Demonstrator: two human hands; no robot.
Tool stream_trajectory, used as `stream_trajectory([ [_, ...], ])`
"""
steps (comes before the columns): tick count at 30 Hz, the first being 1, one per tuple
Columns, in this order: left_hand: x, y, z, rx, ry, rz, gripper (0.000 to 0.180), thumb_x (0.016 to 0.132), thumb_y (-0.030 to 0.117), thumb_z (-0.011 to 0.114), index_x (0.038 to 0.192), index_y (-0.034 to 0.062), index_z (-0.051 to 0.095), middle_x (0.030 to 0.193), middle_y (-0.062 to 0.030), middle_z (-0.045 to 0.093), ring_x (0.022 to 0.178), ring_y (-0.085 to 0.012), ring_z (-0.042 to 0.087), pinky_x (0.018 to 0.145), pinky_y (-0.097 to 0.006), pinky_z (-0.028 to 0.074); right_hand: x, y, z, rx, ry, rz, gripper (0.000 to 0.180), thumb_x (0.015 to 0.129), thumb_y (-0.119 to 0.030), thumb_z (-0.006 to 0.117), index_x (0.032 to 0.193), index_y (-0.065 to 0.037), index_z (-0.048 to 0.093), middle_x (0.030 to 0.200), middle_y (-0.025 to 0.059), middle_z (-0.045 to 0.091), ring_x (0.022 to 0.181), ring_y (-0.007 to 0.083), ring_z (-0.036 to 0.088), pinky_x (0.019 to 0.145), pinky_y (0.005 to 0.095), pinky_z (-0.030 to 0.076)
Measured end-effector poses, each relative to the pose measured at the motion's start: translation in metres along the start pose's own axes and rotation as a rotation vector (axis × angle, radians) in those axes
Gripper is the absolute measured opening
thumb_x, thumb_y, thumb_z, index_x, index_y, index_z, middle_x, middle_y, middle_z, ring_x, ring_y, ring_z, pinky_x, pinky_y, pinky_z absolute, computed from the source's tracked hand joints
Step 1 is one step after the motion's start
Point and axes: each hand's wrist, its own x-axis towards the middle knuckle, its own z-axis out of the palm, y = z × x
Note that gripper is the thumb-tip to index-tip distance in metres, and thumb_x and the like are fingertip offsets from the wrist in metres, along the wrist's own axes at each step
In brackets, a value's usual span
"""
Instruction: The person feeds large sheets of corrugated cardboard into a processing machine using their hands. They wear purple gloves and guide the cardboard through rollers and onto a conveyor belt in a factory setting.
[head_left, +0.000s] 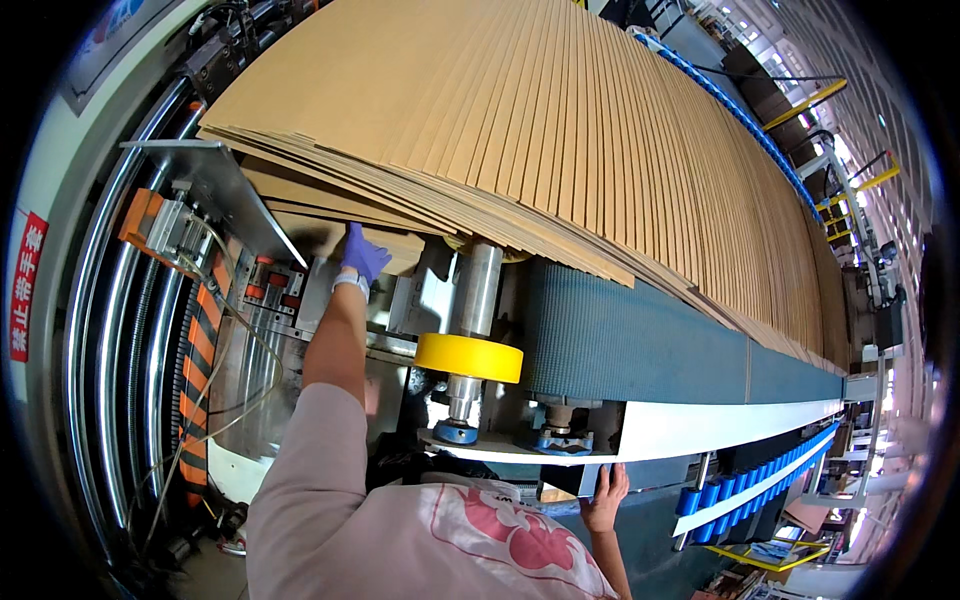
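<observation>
My left hand [366, 258], in a purple glove with a white band at the wrist, reaches under the near left corner of a fanned stack of brown cardboard sheets [470, 100]. Its fingers look spread beside the lowest, sagging sheets [320, 215]; whether they touch the cardboard I cannot tell. My right hand [602, 498] is bare and lies with fingers apart on the edge of the machine's white side rail [720, 425]. Under the stack runs a dark ribbed conveyor belt [610, 335].
A yellow wheel [470, 358] on a steel shaft sits right of my left forearm. Left of it stand an upright metal plate [225, 185], shiny rollers [120, 300] and an orange-black striped strip [198, 390]. Blue rollers [740, 500] line the lower right.
</observation>
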Motion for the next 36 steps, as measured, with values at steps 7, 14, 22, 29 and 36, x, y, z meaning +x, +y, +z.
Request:
stream_trajectory([
  [7,-0.102,0.023,0.085,-0.475,-0.105,0.227,0.100,0.083,0.076,0.035,0.140,-0.0051,0.029,0.151,-0.0239,0.019,0.141,-0.0374,0.015,0.116,-0.049,0.009,-0.006,-0.004,0.000,0.009,0.014,0.027,0.079,0.068,-0.019,0.073,0.137,-0.007,0.036,0.145,0.0253,0.028,0.133,0.0450,0.028,0.107,0.0576,0.022],
  [14,-0.128,0.082,0.131,-0.523,-0.033,0.271,0.086,0.086,0.071,0.038,0.132,-0.0026,0.038,0.145,-0.0189,0.031,0.138,-0.0370,0.022,0.115,-0.048,0.014,0.000,-0.004,-0.001,0.043,0.022,0.004,0.087,0.060,-0.011,0.076,0.137,-0.007,0.036,0.145,0.0248,0.028,0.134,0.0453,0.027,0.107,0.0571,0.021],
  [22,-0.157,0.093,0.170,-0.315,-0.108,0.358,0.090,0.087,0.066,0.046,0.145,0.0016,0.020,0.149,-0.0177,0.025,0.138,-0.0329,0.026,0.113,-0.046,0.023,-0.002,-0.006,-0.004,0.031,0.025,0.018,0.093,0.056,-0.007,0.078,0.138,-0.007,0.035,0.146,0.0229,0.028,0.135,0.0434,0.025,0.108,0.0560,0.021],
  [29,-0.175,0.094,0.169,-0.311,-0.087,0.339,0.090,0.087,0.063,0.048,0.143,-0.0026,0.022,0.148,-0.0202,0.027,0.135,-0.0350,0.030,0.111,-0.047,0.028,-0.001,-0.011,-0.008,0.043,0.031,0.023,0.095,0.055,-0.003,0.078,0.139,-0.008,0.033,0.146,0.0227,0.027,0.136,0.0432,0.025,0.109,0.0555,0.021],
  [36,-0.161,0.060,0.140,-0.275,-0.043,0.218,0.096,0.086,0.065,0.046,0.148,0.0012,0.009,0.154,-0.0214,0.013,0.141,-0.0361,0.017,0.113,-0.047,0.021,-0.003,-0.010,-0.005,0.028,0.060,0.002,0.095,0.056,-0.011,0.080,0.139,-0.006,0.033,0.146,0.0234,0.028,0.136,0.0433,0.026,0.108,0.0550,0.021],
])
